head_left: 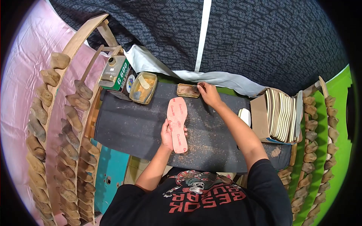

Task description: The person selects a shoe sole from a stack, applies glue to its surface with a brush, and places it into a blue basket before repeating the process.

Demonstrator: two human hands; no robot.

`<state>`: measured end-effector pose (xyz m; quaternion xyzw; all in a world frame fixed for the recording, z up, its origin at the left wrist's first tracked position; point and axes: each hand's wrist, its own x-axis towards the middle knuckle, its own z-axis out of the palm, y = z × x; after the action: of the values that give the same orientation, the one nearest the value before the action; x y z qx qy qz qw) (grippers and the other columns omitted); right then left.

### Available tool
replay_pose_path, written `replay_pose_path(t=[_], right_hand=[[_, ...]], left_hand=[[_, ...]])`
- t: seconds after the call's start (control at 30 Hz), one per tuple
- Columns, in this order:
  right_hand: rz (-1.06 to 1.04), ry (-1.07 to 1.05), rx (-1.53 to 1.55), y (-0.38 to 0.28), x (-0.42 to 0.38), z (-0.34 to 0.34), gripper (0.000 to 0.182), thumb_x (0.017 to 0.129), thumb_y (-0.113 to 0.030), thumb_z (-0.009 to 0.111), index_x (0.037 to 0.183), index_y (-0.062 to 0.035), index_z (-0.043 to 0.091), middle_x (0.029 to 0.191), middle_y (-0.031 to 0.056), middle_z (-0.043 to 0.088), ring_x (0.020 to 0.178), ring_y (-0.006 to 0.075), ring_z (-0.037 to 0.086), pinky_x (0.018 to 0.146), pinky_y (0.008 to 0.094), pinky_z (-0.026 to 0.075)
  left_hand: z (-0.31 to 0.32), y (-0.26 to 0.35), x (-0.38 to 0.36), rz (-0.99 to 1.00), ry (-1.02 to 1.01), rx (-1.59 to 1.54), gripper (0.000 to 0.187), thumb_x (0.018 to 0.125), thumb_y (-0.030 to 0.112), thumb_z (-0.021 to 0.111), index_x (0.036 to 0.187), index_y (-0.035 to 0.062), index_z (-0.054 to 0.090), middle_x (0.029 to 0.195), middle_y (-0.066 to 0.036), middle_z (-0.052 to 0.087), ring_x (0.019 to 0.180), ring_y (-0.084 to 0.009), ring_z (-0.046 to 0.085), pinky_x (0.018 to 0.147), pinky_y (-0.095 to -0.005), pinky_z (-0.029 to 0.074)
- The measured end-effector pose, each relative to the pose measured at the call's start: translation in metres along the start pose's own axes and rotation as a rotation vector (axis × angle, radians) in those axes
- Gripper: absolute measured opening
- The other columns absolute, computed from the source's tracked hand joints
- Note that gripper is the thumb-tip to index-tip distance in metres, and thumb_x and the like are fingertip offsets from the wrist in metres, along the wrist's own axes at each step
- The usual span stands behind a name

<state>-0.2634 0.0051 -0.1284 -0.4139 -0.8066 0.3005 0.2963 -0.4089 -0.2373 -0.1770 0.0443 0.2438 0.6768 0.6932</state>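
Observation:
My left hand [167, 134] is wrapped round the narrow middle of a pink shoe insole [177, 124], its printed face up and its wide end pointing away from me. At the back of the table, my right hand [209, 94] reaches to the right end of a small shallow tub [182, 90] with brownish residue inside. The fingers are pinched together there, beside a small dark thing at the tub's rim that I cannot make out. Left of this tub stands a larger yellowish container [152, 80] with a pale scraper-like piece and grey bits in it.
A green-and-silver glue can [115, 75] stands at the back left. On the right, a cardboard box [260, 116] holds many upright sole-shaped sheets, beside a white object [244, 116]. Shavings litter the dark tabletop [218, 139]. Racks of wooden shoe lasts [45, 92] flank both sides.

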Motion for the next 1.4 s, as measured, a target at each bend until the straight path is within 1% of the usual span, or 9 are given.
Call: replay_pose_path(t=[0.17, 0.27, 0.53, 0.77, 0.9, 1.0, 1.13, 1.3, 1.4], right_hand=[[-0.018, 0.054, 0.027, -0.003, -0.004, -0.004, 0.029, 0.1, -0.025, 0.06, 0.106, 0.0028, 0.068, 0.088, 0.0214, 0.073, 0.078, 0.0331, 0.072, 0.072, 0.0404, 0.054], [0.08, 0.1, 0.259, -0.007, -0.006, -0.014, 0.027, 0.102, -0.024, 0.06, 0.106, 0.0022, 0.068, 0.085, 0.0149, 0.074, 0.076, 0.0186, 0.073, 0.069, 0.0332, 0.055], [-0.075, 0.099, 0.518, -0.091, -0.054, -0.079, 0.02, 0.103, -0.016, 0.06, 0.109, 0.002, 0.067, 0.086, 0.0076, 0.072, 0.077, 0.0111, 0.069, 0.071, 0.0285, 0.056], [-0.381, 0.069, 0.001, -0.117, -0.085, -0.101, 0.018, 0.096, -0.007, 0.062, 0.111, 0.0027, 0.065, 0.094, 0.012, 0.07, 0.078, 0.0207, 0.07, 0.071, 0.0323, 0.054], [-0.513, -0.077, -0.091, -0.13, -0.118, -0.107, 0.019, 0.09, -0.004, 0.065, 0.108, -0.0002, 0.063, 0.086, 0.0132, 0.064, 0.071, 0.0287, 0.065, 0.066, 0.039, 0.054], [-0.512, -0.099, -0.032, -0.147, -0.137, -0.109, 0.016, 0.086, -0.006, 0.065, 0.101, -0.0013, 0.062, 0.079, 0.013, 0.063, 0.069, 0.0321, 0.066, 0.066, 0.0405, 0.055], [-0.409, -0.109, -0.016, -0.147, -0.124, -0.123, 0.012, 0.089, -0.008, 0.067, 0.098, 0.0005, 0.064, 0.083, 0.016, 0.067, 0.071, 0.031, 0.069, 0.065, 0.0391, 0.055], [-0.531, 0.117, -0.18, -0.121, -0.085, -0.131, 0.015, 0.09, -0.003, 0.066, 0.103, 0.0025, 0.063, 0.095, 0.0179, 0.069, 0.08, 0.0337, 0.069, 0.07, 0.0387, 0.055], [-0.519, 0.088, -0.18, -0.126, -0.094, -0.13, 0.019, 0.087, -0.002, 0.067, 0.105, 0.0016, 0.063, 0.093, 0.0175, 0.067, 0.079, 0.0349, 0.068, 0.07, 0.039, 0.055]], left_hand=[[0.002, 0.002, 0.002, 0.007, -0.005, 0.006, 0.062, 0.103, 0.056, 0.033, 0.13, 0.0073, 0.06, 0.101, -0.014, 0.07, 0.086, -0.0287, 0.069, 0.074, -0.0436, 0.058], [0.008, 0.002, 0.01, -0.004, -0.089, 0.033, 0.062, 0.103, 0.056, 0.033, 0.131, 0.0075, 0.06, 0.101, -0.015, 0.071, 0.089, -0.0298, 0.069, 0.076, -0.0449, 0.058], [0.048, 0.006, 0.054, 0.089, -0.003, 0.071, 0.061, 0.103, 0.055, 0.034, 0.133, 0.0057, 0.055, 0.114, -0.014, 0.069, 0.094, -0.0286, 0.069, 0.078, -0.0434, 0.059], [0.089, -0.003, 0.076, 0.062, -0.183, 0.093, 0.058, 0.106, 0.051, 0.031, 0.134, 0.0072, 0.055, 0.117, -0.012, 0.067, 0.099, -0.0261, 0.067, 0.082, -0.0413, 0.057], [0.091, -0.005, 0.082, 0.015, -0.192, 0.017, 0.059, 0.106, 0.052, 0.031, 0.135, 0.0062, 0.055, 0.115, -0.013, 0.068, 0.096, -0.0265, 0.068, 0.081, -0.0413, 0.058], [0.091, -0.003, 0.081, -0.067, -0.198, 0.058, 0.065, 0.104, 0.057, 0.033, 0.132, 0.004, 0.057, 0.1, -0.019, 0.071, 0.077, -0.0283, 0.071, 0.072, -0.0407, 0.06], [0.1, -0.008, 0.073, -0.1, -0.189, -0.021, 0.063, 0.104, 0.056, 0.032, 0.132, 0.0052, 0.057, 0.106, -0.015, 0.07, 0.09, -0.0259, 0.07, 0.08, -0.041, 0.059], [0.111, -0.017, 0.064, -0.063, -0.229, 0.127, 0.059, 0.105, 0.054, 0.032, 0.133, 0.0072, 0.056, 0.112, -0.01, 0.068, 0.096, -0.0247, 0.068, 0.08, -0.0402, 0.058], [0.112, -0.02, 0.063, -0.049, -0.229, 0.116, 0.059, 0.105, 0.053, 0.032, 0.133, 0.007, 0.057, 0.114, -0.01, 0.068, 0.096, -0.0242, 0.068, 0.08, -0.04, 0.058]])
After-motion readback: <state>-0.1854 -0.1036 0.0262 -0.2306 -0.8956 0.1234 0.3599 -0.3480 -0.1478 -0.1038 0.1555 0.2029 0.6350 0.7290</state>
